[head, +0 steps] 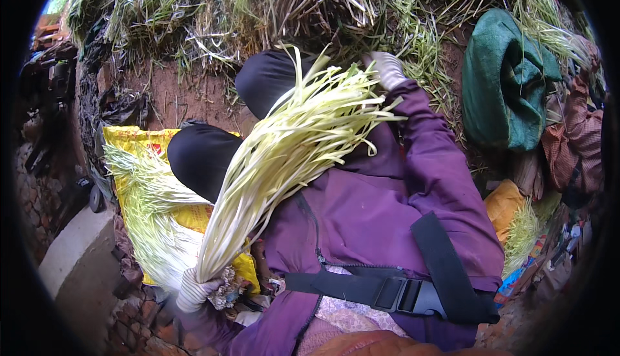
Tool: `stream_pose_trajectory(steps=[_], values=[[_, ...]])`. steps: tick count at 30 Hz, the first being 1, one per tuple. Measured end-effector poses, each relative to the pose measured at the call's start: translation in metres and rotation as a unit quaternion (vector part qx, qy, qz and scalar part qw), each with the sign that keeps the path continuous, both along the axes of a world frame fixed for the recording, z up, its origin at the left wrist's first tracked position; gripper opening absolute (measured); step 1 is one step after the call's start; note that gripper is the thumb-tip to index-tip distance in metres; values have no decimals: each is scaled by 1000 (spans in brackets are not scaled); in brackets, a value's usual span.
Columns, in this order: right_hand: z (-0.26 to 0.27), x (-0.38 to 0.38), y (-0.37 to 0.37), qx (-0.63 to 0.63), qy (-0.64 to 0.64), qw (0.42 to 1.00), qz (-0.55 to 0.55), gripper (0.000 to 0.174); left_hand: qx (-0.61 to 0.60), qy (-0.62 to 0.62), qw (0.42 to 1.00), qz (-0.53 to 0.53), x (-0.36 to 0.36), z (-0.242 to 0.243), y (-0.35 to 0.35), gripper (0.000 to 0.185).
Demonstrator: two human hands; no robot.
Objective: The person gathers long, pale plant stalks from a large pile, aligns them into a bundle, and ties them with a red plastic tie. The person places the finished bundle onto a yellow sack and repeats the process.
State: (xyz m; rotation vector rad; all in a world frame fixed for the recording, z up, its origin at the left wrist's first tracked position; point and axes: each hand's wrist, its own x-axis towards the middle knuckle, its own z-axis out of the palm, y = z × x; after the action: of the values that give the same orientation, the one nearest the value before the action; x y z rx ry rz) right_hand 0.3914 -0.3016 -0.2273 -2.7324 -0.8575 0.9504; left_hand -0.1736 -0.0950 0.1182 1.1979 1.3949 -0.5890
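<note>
A long bunch of pale yellow-green leafy stalks (290,147), which look like blanched chives, lies across my lap. At its white root end, my left hand (193,290), in a striped glove, is closed around the stalks, with a ragged root clump (225,290) sticking out beside it. By the leafy tips is my right hand (387,70), also in a striped glove; its fingers are largely hidden against the leaves, so its grip cannot be made out. More white-stemmed stalks (164,239) lie on a yellow printed sack (189,218) to my left.
Heaps of loose leaves and stalks (169,17) cover the ground ahead. A green woven sack (503,80) stands at the right, beside another person's checked sleeve (576,128). An orange-yellow cloth or bag (503,206) lies nearby. A concrete block (80,244) is at left.
</note>
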Motion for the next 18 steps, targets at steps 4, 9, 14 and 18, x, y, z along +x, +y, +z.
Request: stream_pose_trajectory(steps=[4,9,14,18], values=[[-10,20,-80,97,-60,987,-117,46,-31,-3,998,55,-25,-11,-1,42],[135,-11,-120,405,269,829,-278,28,-1,22,1000,-9,-20,-12,6,41],[148,-93,-79,309,84,941,111,49,-3,19,999,45,-23,-14,-6,41],[116,-100,-74,318,-98,932,143,21,21,31,999,4,-21,-16,-6,37]])
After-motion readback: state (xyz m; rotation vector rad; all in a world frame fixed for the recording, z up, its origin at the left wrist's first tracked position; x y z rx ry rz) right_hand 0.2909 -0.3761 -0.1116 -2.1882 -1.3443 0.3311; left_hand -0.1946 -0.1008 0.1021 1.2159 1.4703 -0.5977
